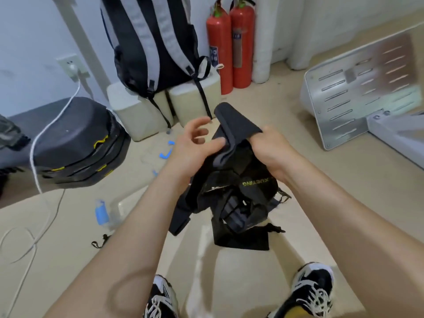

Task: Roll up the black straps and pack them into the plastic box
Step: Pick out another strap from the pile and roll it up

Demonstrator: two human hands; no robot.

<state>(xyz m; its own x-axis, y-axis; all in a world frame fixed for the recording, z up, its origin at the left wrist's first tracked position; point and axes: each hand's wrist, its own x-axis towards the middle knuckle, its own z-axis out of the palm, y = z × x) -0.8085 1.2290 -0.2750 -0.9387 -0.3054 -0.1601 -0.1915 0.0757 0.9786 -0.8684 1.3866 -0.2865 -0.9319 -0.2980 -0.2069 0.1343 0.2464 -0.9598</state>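
On the beige floor (298, 203) against the wall, a grey-and-black backpack (146, 42) stands on two white blocks (137, 113), with two red fire extinguishers (229, 49) just beside it. To the left lies a black hard case (78, 138) with yellow trim. A white cable (46, 127) runs across the case from a wall socket (71, 65). To the right a slotted metal plate (358, 88) leans, well apart from the hands. Small blue bits (167, 152) lie on the floor beyond the left wrist.

The black straps (238, 125) are held in the air in front of the person, between the forearms and above the sneakers (309, 292). The right hand (268, 148) grips the wide padded end from the side. The left hand (195, 145) lays its thumb against that end's folded edge, and its fingers are lifted free and loosely curled. The padded end points up and away, toward the backpack. The long axis runs from there back toward the person. The rest hangs down in a tangled bunch, and one band carries yellow-green lettering. The bunch hides the floor beneath it.
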